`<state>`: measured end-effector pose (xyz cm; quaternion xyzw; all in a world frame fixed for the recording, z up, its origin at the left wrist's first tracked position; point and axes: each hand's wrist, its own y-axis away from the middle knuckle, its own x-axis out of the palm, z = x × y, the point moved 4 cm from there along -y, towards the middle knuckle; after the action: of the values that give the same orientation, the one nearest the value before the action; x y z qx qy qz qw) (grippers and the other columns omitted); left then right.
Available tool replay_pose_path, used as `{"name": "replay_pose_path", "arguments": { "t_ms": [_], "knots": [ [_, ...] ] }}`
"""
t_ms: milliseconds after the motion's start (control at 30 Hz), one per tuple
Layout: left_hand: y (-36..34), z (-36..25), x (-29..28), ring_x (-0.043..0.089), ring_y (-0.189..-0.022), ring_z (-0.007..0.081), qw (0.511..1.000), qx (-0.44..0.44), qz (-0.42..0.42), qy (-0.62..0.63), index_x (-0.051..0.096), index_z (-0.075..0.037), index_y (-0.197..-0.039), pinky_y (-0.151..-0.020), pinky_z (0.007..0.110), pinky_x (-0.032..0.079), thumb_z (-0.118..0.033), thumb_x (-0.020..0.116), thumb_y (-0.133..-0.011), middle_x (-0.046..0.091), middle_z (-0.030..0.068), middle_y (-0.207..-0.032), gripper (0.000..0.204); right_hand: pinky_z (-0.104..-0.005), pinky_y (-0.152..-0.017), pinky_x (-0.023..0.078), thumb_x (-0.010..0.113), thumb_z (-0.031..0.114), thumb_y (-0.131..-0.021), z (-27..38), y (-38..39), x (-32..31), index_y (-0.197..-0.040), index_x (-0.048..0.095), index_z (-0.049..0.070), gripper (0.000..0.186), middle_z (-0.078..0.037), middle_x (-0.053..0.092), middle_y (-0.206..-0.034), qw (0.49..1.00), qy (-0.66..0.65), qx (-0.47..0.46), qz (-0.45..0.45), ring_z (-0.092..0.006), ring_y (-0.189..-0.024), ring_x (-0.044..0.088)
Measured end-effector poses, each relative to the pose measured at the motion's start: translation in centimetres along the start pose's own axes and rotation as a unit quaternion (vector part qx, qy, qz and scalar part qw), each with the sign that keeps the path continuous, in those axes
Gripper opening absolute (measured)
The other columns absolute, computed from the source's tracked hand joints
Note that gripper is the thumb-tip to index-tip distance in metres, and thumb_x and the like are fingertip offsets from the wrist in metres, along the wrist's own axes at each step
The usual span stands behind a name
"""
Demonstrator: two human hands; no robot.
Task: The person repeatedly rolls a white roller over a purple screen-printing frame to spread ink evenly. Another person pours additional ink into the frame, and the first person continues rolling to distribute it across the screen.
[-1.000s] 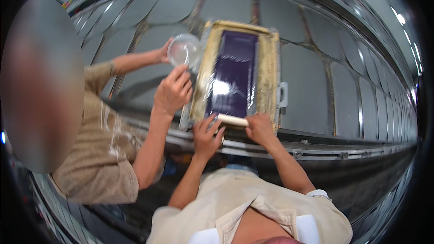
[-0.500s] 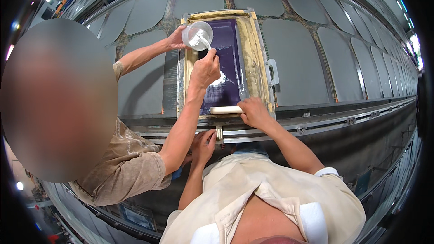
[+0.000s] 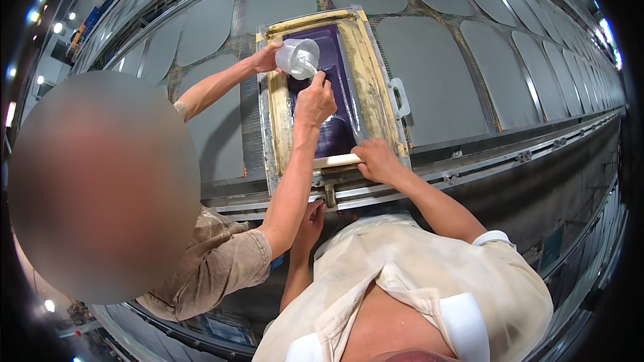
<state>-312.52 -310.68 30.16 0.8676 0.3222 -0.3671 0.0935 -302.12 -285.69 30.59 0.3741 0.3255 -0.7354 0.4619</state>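
Right hand [image 3: 377, 161] grips a white bar [image 3: 337, 161]
It curls around one end. The left hand [image 3: 308, 222] is by a metal clamp [image 3: 330, 196]; I cannot tell how open.

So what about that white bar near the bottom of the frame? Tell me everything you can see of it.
The white bar looks plain, smooth and straight; wood or plastic, I can't tell. It lies crosswise at the near end of the purple panel inside the yellowish frame, its right end slightly higher in the picture. The fingers of the right hand hold that end. Its left end meets the co-worker's forearm in this view, so whether more of it is hidden is unclear.
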Motion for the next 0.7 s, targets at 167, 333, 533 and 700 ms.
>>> {"name": "replay_pose_path", "arguments": {
  "t_ms": [167,333,533,700],
  "knots": [
    [-0.6,1.0,0.3,0.062,-0.068,0.0207,0.994,-0.106,0.022,0.026,0.077,-0.003,-0.099,-0.067,0.036,0.051,-0.021,0.074,-0.094,0.069,0.0112,-0.079,0.019,-0.0469,-0.083,0.047,0.075,0.016,-0.076,-0.4,-0.4,-0.5,-0.092,0.068,0.009,0.019,-0.012,0.065,-0.090,0.999,0.006,0.009,0.031,-0.0330,-0.092,0.063],
    [-0.5,-2.3,0.5,0.064,-0.078,0.0220,0.976,-0.124,0.168,0.069,0.075,0.000,-0.100,-0.072,0.035,0.052,-0.022,0.068,-0.099,0.070,0.0100,-0.086,0.023,-0.0453,-0.086,0.046,0.078,0.021,-0.076,-0.6,-0.9,-0.9,-0.095,0.072,0.011,0.023,-0.010,0.067,-0.091,0.999,0.014,-0.011,0.051,-0.0307,-0.095,0.063],
    [-8.0,-16.7,-7.2,0.070,-0.096,0.0229,0.892,-0.082,0.328,0.301,0.073,0.001,-0.108,-0.086,0.033,0.053,-0.014,0.065,-0.098,0.074,0.0121,-0.099,0.020,-0.0432,-0.086,0.045,0.078,0.022,-0.075,-1.9,-1.1,-0.8,-0.092,0.072,0.010,0.022,-0.011,0.067,-0.090,0.998,0.000,-0.004,0.069,-0.0298,-0.095,0.063],
    [-23.1,-17.2,-15.3,0.070,-0.098,0.0270,0.987,0.135,-0.074,-0.043,0.072,0.000,-0.111,-0.088,0.037,0.053,0.007,0.066,-0.077,0.073,0.0154,-0.109,0.036,-0.0420,-0.088,0.045,0.077,0.021,-0.075,-2.3,-1.9,-1.3,-0.092,0.072,0.009,0.021,-0.011,0.067,-0.091,0.997,-0.028,0.008,0.071,-0.0294,-0.096,0.062]
  ]
}}
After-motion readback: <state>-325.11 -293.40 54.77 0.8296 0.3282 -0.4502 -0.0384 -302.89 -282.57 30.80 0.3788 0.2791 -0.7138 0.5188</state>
